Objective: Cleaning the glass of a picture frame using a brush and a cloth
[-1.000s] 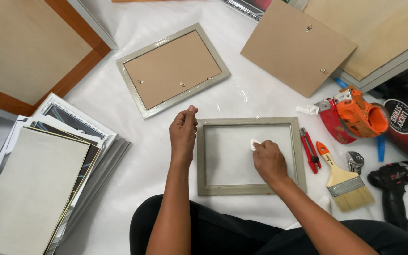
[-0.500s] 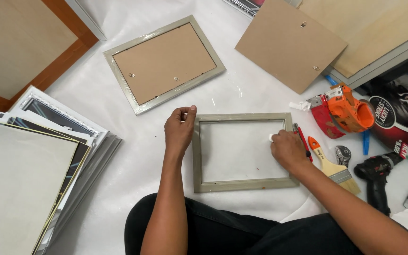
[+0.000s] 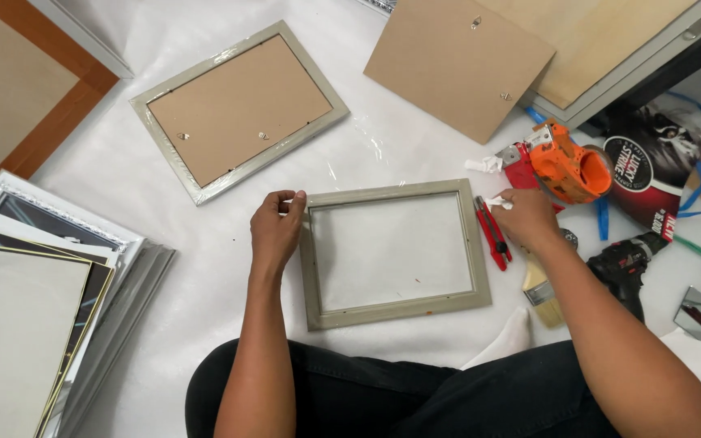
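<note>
Grey-green picture frame (image 3: pixel 395 253), empty of backing, lies flat on the white sheet (image 3: pixel 204 268) directly before the seated person. Left hand (image 3: pixel 276 231) grips the frame's upper left corner, fingers curled over the rail and thumb alongside. Right hand (image 3: pixel 526 217) is off the frame at its right side, pinching a small white wad (image 3: pixel 496 203) between fingertips, just above the red utility knife (image 3: pixel 492 234).

Judgement: the corner grip should hold the frame steady; pressure is best kept on the rail, away from the open centre.

Clearances: right edge is crowded by the knife, a paintbrush (image 3: pixel 539 284), the orange tape dispenser (image 3: pixel 565 169) and a cordless drill (image 3: pixel 630 264). A second frame (image 3: pixel 238 111) lies well apart at upper left; loose backing board (image 3: pixel 458 61) upper right. Open room lies left of the frame, before the stacked frames (image 3: pixel 34 316).
</note>
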